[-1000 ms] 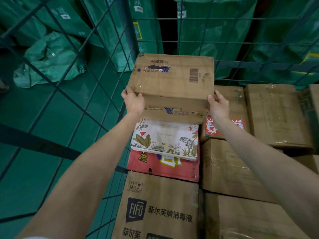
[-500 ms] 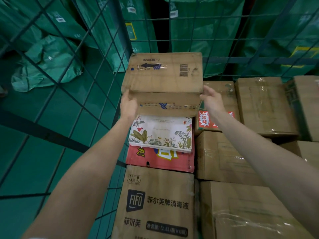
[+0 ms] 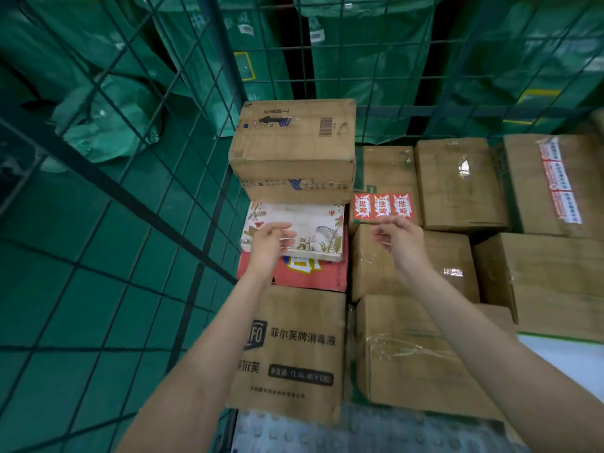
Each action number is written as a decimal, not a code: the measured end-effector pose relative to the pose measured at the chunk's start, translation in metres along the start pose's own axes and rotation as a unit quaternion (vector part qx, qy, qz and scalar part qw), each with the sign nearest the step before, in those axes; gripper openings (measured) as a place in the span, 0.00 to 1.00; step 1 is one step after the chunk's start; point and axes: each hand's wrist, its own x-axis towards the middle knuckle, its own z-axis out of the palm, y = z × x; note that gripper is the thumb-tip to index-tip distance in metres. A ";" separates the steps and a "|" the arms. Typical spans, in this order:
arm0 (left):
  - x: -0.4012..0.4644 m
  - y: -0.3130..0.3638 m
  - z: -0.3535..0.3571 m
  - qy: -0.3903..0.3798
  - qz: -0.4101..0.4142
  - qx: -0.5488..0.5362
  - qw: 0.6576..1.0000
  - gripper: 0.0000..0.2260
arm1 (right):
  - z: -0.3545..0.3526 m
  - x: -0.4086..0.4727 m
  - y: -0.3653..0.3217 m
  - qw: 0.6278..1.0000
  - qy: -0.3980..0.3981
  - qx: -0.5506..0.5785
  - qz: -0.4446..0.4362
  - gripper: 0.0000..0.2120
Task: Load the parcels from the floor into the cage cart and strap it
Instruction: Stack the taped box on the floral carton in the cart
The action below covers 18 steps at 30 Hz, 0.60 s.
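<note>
Both hands free above parcels in cage cart [image 3: 209, 103].
Left hand [image 3: 269, 241] & right hand [image 3: 397, 238] hover w/ fingers loosely curled, holding nothing. Brown box [image 3: 294, 148] sits in far left corner, tight to mesh, on flowered box [image 3: 313, 228]. Room to its right over lower boxes. Near box [image 3: 294, 351] reads "FIFO"; red stickers [image 3: 382, 206] beside right hand.

floor [image 3: 81, 289]: green, painted | beyond the mesh: tall green sacks [image 3: 376, 53] in a row, white labels | crumpled green sack [image 3: 104, 125] lying left | light: dim, green cast
</note>
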 end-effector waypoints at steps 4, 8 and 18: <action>-0.054 -0.017 0.011 0.009 0.012 -0.019 1.000 0.11 | -0.029 -0.043 0.008 1.000 -0.006 -0.011 -0.002 0.13; -0.117 -0.036 0.029 0.011 0.028 -0.038 0.999 0.10 | -0.063 -0.091 0.018 0.999 -0.011 -0.037 -0.008 0.12; -0.218 -0.110 0.046 -0.072 -0.023 0.018 0.997 0.11 | -0.144 -0.194 0.097 0.998 0.035 -0.029 0.050 0.12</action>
